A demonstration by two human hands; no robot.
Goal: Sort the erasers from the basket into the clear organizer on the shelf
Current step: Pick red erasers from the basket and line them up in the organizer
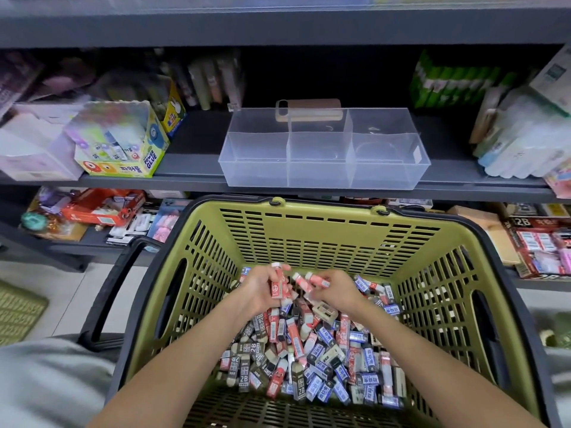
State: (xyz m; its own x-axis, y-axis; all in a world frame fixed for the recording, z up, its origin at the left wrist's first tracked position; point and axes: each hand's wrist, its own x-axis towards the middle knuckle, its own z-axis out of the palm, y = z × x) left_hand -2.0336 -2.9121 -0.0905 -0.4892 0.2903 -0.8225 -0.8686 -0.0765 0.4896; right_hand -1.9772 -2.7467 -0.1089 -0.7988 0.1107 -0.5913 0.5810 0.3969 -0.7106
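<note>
Head view: both your hands are down in the basket (309, 211), over the far end of the eraser pile (309, 359). Left hand (262, 288) has its fingers curled round a small bunch of red erasers (278, 285), stood roughly on end. Right hand (336, 293) pinches one or two more reds (312, 279) by the fingertips, close beside the left bunch. The exact count in either hand is too blurred to tell.

You look to be collecting one colour at a time, with the left as the holder and the right as the picker. That saves trips up to the shelf (191, 168).

The pile is mixed: red, blue and dark 2B sleeves lie loose at all angles, heaped toward the right wall.

The organizer (324, 159) sits on the shelf just above the far rim, with its front edge at the shelf lip for easy reach. Dividers split it into compartments, and I see nothing in any of them, so sorting has barely begun. A phone (309, 109) lies behind it and a glue box (123, 149) sits off to the left.

Next is likely a lift straight up to one compartment. The left bunch is loose, so an eraser could slip out.
</note>
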